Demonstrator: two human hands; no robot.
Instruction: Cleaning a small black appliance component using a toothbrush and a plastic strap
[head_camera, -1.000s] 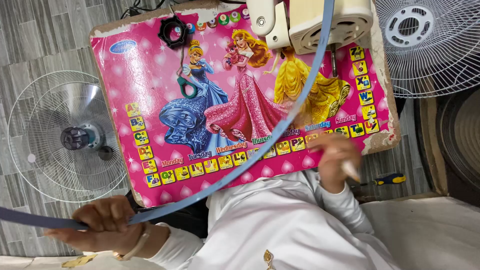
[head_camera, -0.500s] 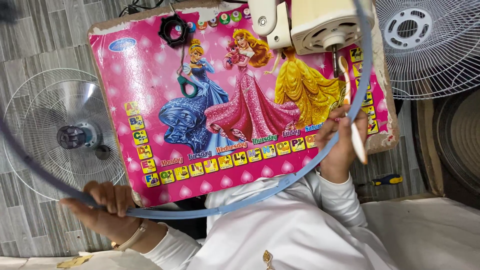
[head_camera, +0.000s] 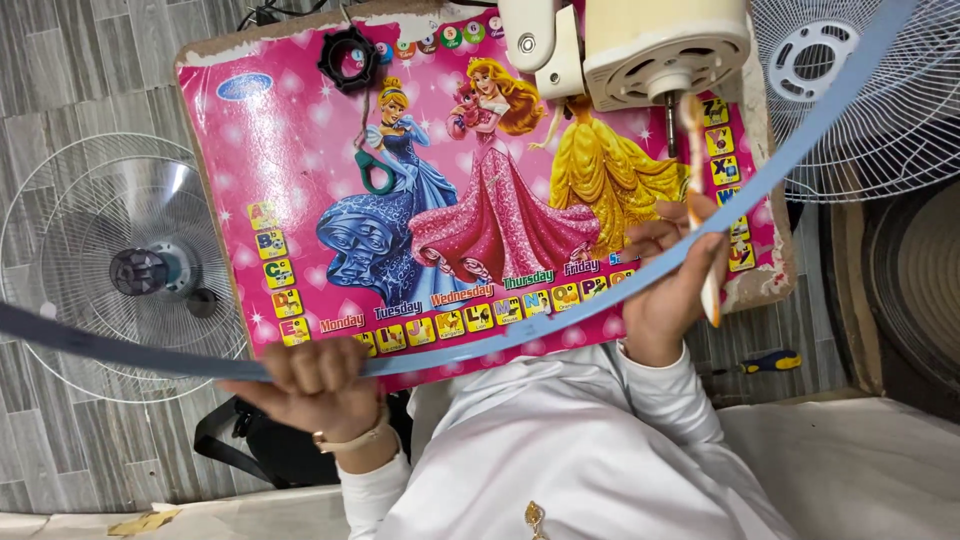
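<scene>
A thin blue plastic ring band (head_camera: 780, 160) arcs from the left edge, through both my hands, up to the top right corner. My left hand (head_camera: 305, 380), a bracelet at its wrist, grips the band near the pink board's lower edge. My right hand (head_camera: 670, 290) holds the band too, together with a screwdriver (head_camera: 693, 150) that has a pale handle. Its shaft points up at the cream fan motor (head_camera: 660, 50), which stands on the pink picture board (head_camera: 300, 200).
A black plastic nut (head_camera: 350, 60) lies on the board's top left. On the tiled floor to the left lies a wire fan guard with a clear blade (head_camera: 130, 270); another white guard (head_camera: 870, 100) lies top right. Below my right hand are a blue-yellow screwdriver (head_camera: 770, 362) and a black bag (head_camera: 250, 445).
The blue band has swung outward and now reaches the top right corner. My right hand rose along the board's right side with the screwdriver. My left hand shifted right along the band.
</scene>
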